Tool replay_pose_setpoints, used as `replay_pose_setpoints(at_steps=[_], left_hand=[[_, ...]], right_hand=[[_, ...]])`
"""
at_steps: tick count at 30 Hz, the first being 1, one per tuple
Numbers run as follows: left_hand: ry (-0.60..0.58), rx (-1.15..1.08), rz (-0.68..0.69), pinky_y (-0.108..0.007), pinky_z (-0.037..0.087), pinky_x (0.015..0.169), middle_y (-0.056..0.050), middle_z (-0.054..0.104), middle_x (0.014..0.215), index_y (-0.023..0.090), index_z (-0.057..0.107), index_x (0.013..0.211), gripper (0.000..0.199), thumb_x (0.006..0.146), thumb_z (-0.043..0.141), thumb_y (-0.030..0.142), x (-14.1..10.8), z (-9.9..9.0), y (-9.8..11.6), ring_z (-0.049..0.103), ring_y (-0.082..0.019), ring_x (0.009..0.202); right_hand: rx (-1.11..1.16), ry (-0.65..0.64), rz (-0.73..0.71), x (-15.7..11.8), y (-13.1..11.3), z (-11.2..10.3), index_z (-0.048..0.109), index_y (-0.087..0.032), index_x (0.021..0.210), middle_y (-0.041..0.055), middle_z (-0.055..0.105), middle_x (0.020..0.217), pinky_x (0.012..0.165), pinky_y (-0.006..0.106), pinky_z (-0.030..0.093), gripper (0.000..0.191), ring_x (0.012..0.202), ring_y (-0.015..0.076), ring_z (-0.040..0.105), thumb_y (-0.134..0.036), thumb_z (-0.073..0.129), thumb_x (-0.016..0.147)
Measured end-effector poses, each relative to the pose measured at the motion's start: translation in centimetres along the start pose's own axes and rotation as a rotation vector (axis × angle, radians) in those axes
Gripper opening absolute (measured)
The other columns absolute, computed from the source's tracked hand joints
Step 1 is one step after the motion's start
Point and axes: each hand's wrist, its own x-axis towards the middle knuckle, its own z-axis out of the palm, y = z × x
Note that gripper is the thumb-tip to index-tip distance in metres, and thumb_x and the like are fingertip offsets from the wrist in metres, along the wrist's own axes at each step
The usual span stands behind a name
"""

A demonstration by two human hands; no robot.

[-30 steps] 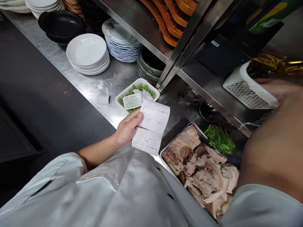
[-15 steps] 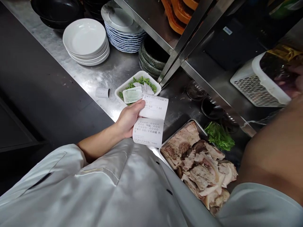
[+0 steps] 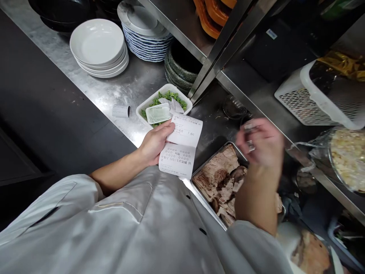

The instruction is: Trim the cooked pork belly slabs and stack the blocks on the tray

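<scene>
My shiny steel counter (image 3: 99, 95) carries stacked round white dishes (image 3: 97, 42), blue-edged plates (image 3: 146, 42), dark speckled bowls (image 3: 180, 73), a curled white paper slip (image 3: 120, 111), a rectangular white tub (image 3: 148, 98) and a rectangular metal tray (image 3: 207, 204).

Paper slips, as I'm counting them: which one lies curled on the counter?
The small curled slip left of the white tray of greens. It lies on the counter itself; the larger slip is in the left hand, other pieces in the tray.

Glare whitens the stainless-steel counter (image 3: 105, 91); the right-hand shelf (image 3: 256, 83) lies in dimness; motion blur smears the right hand (image 3: 261, 141).
</scene>
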Motion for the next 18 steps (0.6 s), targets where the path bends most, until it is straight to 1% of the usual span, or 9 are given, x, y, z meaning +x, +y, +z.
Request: replay_pose_setpoints(at_steps=[2, 3, 5, 8, 11, 13, 15, 16, 18], left_hand=[[-0.002, 0.056, 0.027, -0.039, 0.064, 0.078, -0.01, 0.079, 0.106, 0.014, 0.065, 0.136, 0.054, 0.093, 0.069, 0.046, -0.2, -0.2, -0.2, 0.076, -0.03, 0.098], [-0.012, 0.088, 0.052, -0.039, 0.063, 0.08, -0.01, 0.079, 0.107, 0.015, 0.067, 0.136, 0.056, 0.091, 0.07, 0.049, -0.3, -0.3, -0.2, 0.076, -0.031, 0.1], [-0.042, 0.153, 0.119, -0.04, 0.062, 0.085, -0.009, 0.08, 0.11, 0.017, 0.07, 0.132, 0.058, 0.089, 0.073, 0.055, -0.6, -0.6, -0.4, 0.075, -0.032, 0.105], [-0.077, 0.251, 0.214, -0.04, 0.058, 0.095, -0.009, 0.079, 0.112, 0.019, 0.074, 0.127, 0.057, 0.088, 0.074, 0.061, -1.1, -1.1, -0.4, 0.072, -0.032, 0.113], [-0.125, 0.318, 0.254, -0.04, 0.057, 0.096, -0.01, 0.079, 0.111, 0.018, 0.075, 0.125, 0.054, 0.092, 0.07, 0.06, -1.4, -1.4, -0.4, 0.071, -0.032, 0.113], [-0.206, 0.342, 0.25, -0.037, 0.057, 0.09, -0.01, 0.079, 0.109, 0.017, 0.074, 0.126, 0.051, 0.093, 0.07, 0.057, -1.4, -1.6, -0.6, 0.072, -0.03, 0.107], [-0.309, 0.396, 0.22, -0.033, 0.057, 0.082, -0.009, 0.078, 0.106, 0.018, 0.071, 0.129, 0.051, 0.088, 0.078, 0.049, -1.0, -2.0, -1.1, 0.072, -0.027, 0.099], [-0.353, 0.446, 0.193, -0.03, 0.056, 0.077, -0.007, 0.077, 0.102, 0.019, 0.07, 0.129, 0.053, 0.084, 0.083, 0.043, -0.7, -2.3, -1.4, 0.071, -0.025, 0.093], [-0.402, 0.58, 0.121, -0.025, 0.051, 0.065, -0.002, 0.072, 0.087, 0.02, 0.07, 0.127, 0.053, 0.078, 0.086, 0.033, 0.0, -3.3, -1.9, 0.067, -0.019, 0.076]], right_hand=[[0.161, -0.217, 0.118, -2.8, 0.5, 5.1, 0.068, -0.024, 0.096, -0.0012, 0.065, 0.058, 0.036, 0.022, 0.027, 0.04, 0.036, 0.0093, 0.041, -0.059, 0.082, 0.083], [0.196, -0.261, 0.142, -3.8, 0.6, 6.7, 0.07, -0.023, 0.096, -0.0009, 0.066, 0.059, 0.038, 0.022, 0.03, 0.038, 0.038, 0.0098, 0.045, -0.057, 0.082, 0.085], [0.205, -0.268, 0.137, -5.2, 0.6, 8.5, 0.073, -0.022, 0.095, -0.0009, 0.067, 0.061, 0.043, 0.023, 0.038, 0.032, 0.045, 0.011, 0.052, -0.052, 0.08, 0.088], [0.172, -0.193, 0.089, -6.2, -0.2, 9.0, 0.077, -0.023, 0.095, -0.0017, 0.066, 0.062, 0.05, 0.024, 0.043, 0.026, 0.05, 0.0119, 0.056, -0.048, 0.08, 0.089], [0.149, -0.134, 0.071, -6.4, -1.3, 9.0, 0.079, -0.024, 0.093, -0.0027, 0.063, 0.059, 0.048, 0.025, 0.041, 0.027, 0.048, 0.0118, 0.054, -0.051, 0.081, 0.087], [0.156, -0.128, 0.076, -6.2, -1.8, 9.3, 0.08, -0.024, 0.09, -0.0031, 0.062, 0.058, 0.047, 0.025, 0.039, 0.027, 0.047, 0.0113, 0.052, -0.051, 0.081, 0.086], [0.185, -0.103, 0.097, -5.8, -1.6, 9.6, 0.079, -0.023, 0.085, -0.0036, 0.06, 0.057, 0.046, 0.023, 0.037, 0.029, 0.045, 0.0099, 0.048, -0.052, 0.083, 0.083], [0.205, -0.062, 0.121, -5.5, -1.1, 9.7, 0.077, -0.022, 0.083, -0.0042, 0.058, 0.056, 0.045, 0.023, 0.035, 0.031, 0.045, 0.0092, 0.046, -0.053, 0.084, 0.081], [0.259, 0.097, 0.183, -4.8, 1.1, 9.9, 0.073, -0.021, 0.08, -0.0062, 0.052, 0.052, 0.042, 0.022, 0.03, 0.036, 0.042, 0.0077, 0.04, -0.055, 0.086, 0.077]])
